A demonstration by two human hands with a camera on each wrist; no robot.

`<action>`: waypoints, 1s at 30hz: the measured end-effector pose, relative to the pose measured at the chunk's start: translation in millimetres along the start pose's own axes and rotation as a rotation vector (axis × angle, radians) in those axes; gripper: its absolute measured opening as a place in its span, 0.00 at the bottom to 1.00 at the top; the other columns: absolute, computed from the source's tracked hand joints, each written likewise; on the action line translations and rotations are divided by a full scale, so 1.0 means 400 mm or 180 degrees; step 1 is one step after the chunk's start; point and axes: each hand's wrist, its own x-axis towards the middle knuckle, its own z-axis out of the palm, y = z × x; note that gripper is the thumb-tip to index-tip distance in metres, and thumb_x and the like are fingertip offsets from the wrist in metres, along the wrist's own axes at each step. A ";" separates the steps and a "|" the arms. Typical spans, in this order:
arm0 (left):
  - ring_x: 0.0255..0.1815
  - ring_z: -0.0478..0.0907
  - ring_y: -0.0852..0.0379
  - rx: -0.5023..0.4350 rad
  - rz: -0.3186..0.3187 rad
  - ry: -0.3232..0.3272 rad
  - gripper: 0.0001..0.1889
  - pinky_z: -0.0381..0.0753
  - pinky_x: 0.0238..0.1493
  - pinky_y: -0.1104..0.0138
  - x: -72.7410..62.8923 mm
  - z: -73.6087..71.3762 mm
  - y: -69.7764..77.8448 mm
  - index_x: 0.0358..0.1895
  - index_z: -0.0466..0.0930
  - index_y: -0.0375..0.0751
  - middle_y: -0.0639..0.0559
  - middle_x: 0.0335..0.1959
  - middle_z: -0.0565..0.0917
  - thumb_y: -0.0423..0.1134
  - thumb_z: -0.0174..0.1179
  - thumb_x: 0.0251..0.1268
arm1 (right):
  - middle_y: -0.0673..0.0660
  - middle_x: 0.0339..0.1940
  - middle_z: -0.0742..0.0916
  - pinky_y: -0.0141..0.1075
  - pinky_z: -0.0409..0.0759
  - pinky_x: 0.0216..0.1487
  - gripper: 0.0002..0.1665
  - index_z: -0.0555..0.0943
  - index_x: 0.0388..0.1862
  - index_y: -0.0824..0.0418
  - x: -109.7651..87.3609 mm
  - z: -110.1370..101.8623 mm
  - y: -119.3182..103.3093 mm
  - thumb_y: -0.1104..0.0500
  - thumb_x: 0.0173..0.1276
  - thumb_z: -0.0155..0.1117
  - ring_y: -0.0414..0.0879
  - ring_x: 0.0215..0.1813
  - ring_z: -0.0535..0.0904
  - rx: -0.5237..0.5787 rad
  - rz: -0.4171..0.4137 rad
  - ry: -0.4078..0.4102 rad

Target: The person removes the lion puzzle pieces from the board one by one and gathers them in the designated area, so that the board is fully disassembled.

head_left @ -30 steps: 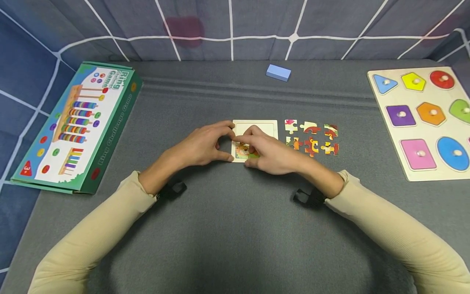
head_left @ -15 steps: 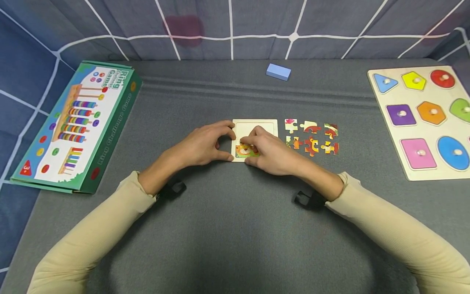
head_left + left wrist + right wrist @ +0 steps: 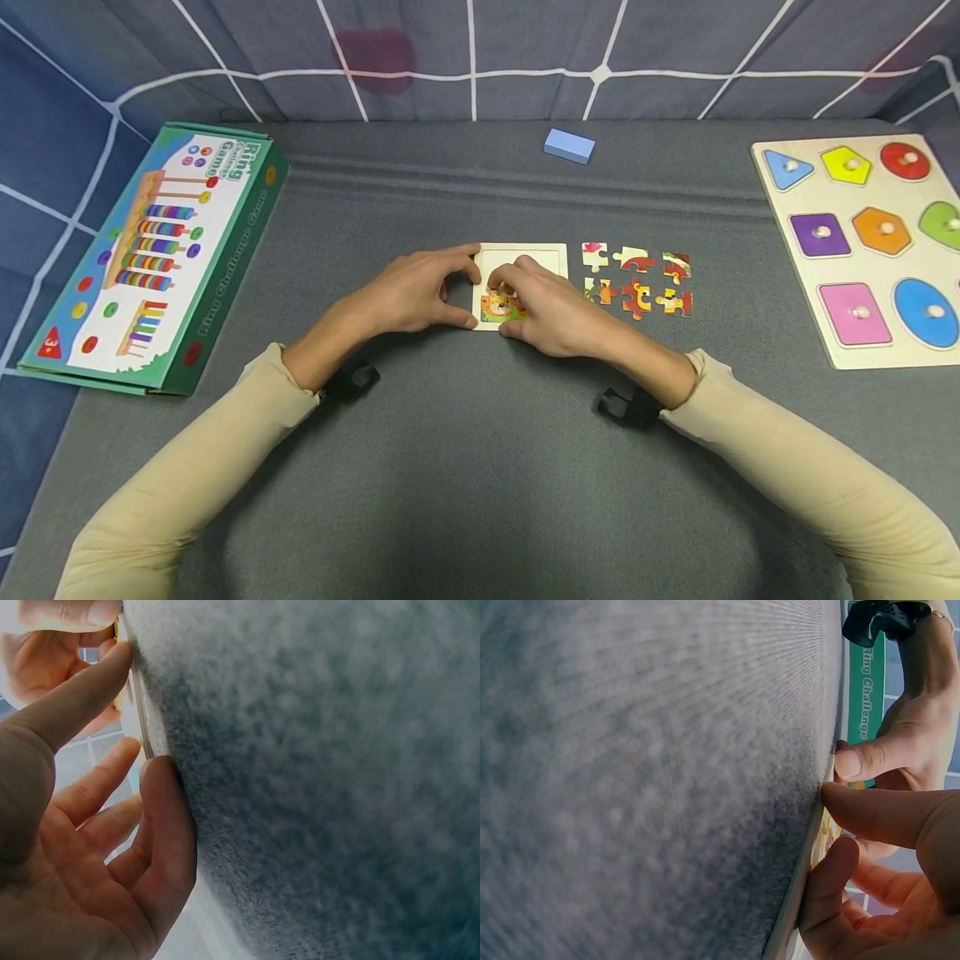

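In the head view a square wooden puzzle tray (image 3: 523, 249) lies flat at the middle of the table. Lion-picture jigsaw pieces (image 3: 498, 308) show in its lower left. My left hand (image 3: 416, 290) grips the tray's left side, fingers at the far corner and thumb at the near one. Over the tray is my right hand (image 3: 551, 310), its index finger bent down onto the jigsaw pieces and its thumb at the near rim. It hides the lower right of the tray, and whether its fingers pinch a piece I cannot tell.
Several loose jigsaw pieces (image 3: 636, 302) lie in two rows right of the tray. A blue block (image 3: 569, 147) sits farther back. The green game box (image 3: 161, 258) stands at left, and a shape board with knobbed pieces (image 3: 840, 267) at right.
My right index finger has drawn back from the tray's left edge and bent more, uncovering more of the lion picture. My left hand keeps its place at the tray's side.
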 end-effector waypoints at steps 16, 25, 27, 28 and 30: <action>0.28 0.74 0.58 -0.0054 0.0000 -0.0006 0.24 0.72 0.35 0.60 0.000 0.002 -0.004 0.53 0.79 0.46 0.52 0.76 0.62 0.48 0.75 0.54 | 0.55 0.39 0.77 0.43 0.69 0.42 0.26 0.77 0.55 0.63 0.003 0.001 -0.007 0.65 0.58 0.76 0.48 0.39 0.71 0.0027 -0.0071 0.0105; 0.29 0.74 0.58 -0.0081 0.0016 -0.0003 0.24 0.72 0.35 0.61 0.001 0.002 -0.004 0.53 0.78 0.46 0.51 0.75 0.63 0.47 0.75 0.54 | 0.56 0.41 0.76 0.45 0.71 0.44 0.24 0.77 0.53 0.63 0.002 0.002 -0.004 0.62 0.60 0.75 0.49 0.41 0.72 -0.0070 -0.0144 0.0137; 0.29 0.75 0.59 -0.0079 0.0030 0.0008 0.24 0.72 0.35 0.61 0.001 0.002 -0.004 0.52 0.79 0.46 0.51 0.75 0.63 0.47 0.75 0.54 | 0.56 0.41 0.77 0.45 0.71 0.44 0.23 0.76 0.52 0.63 0.002 0.002 -0.004 0.63 0.60 0.75 0.49 0.41 0.72 -0.0054 -0.0201 0.0141; 0.29 0.75 0.59 -0.0079 0.0038 0.0013 0.24 0.72 0.35 0.61 0.001 0.002 -0.004 0.52 0.79 0.46 0.50 0.75 0.63 0.47 0.75 0.54 | 0.55 0.40 0.77 0.44 0.71 0.44 0.23 0.75 0.51 0.63 0.003 0.002 -0.005 0.64 0.60 0.75 0.48 0.40 0.72 -0.0044 -0.0222 0.0146; 0.29 0.75 0.59 -0.0081 0.0049 0.0022 0.23 0.72 0.35 0.60 0.001 0.002 -0.005 0.51 0.79 0.46 0.50 0.75 0.63 0.47 0.75 0.54 | 0.55 0.39 0.77 0.44 0.70 0.44 0.23 0.75 0.50 0.63 0.003 0.002 -0.005 0.64 0.59 0.75 0.48 0.40 0.72 -0.0016 -0.0251 0.0154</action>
